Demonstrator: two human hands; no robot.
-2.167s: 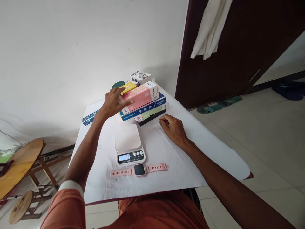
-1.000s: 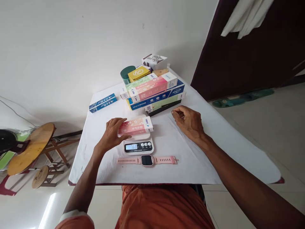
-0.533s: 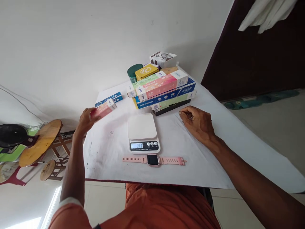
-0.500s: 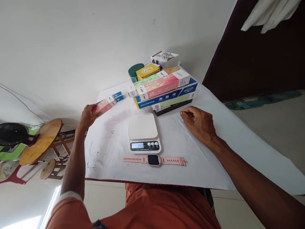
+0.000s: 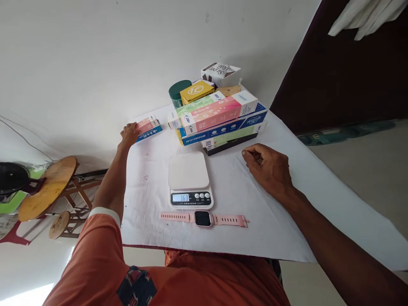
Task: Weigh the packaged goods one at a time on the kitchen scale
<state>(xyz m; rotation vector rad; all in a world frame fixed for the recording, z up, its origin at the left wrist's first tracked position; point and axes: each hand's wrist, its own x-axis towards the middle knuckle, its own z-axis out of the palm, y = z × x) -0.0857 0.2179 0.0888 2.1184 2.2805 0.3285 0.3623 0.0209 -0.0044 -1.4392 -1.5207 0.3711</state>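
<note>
At the table's far left, my left hand (image 5: 129, 134) is closed around the end of a pink toothpaste box (image 5: 147, 124). That box lies on top of a blue box (image 5: 149, 132). My right hand (image 5: 267, 165) rests on the white cloth with its fingers loosely curled, and nothing shows in it. Between the hands stands a white kitchen scale (image 5: 188, 171) with a bare platform and a lit display that seems to read 363. A pink smartwatch (image 5: 203, 218) lies stretched out flat in front of the scale.
Behind the scale is a stack of long boxes, a pink one (image 5: 219, 111) on top and a black one (image 5: 231, 144) at the bottom. Beyond are a yellow box (image 5: 196, 92), a green jar (image 5: 179, 91) and a white box (image 5: 220, 75) near the wall. Wooden stools (image 5: 47, 187) stand left.
My left hand has moved away from me and set the pink box down on the blue box. My right hand stays put. The scale's display went from 343 to about 363.
</note>
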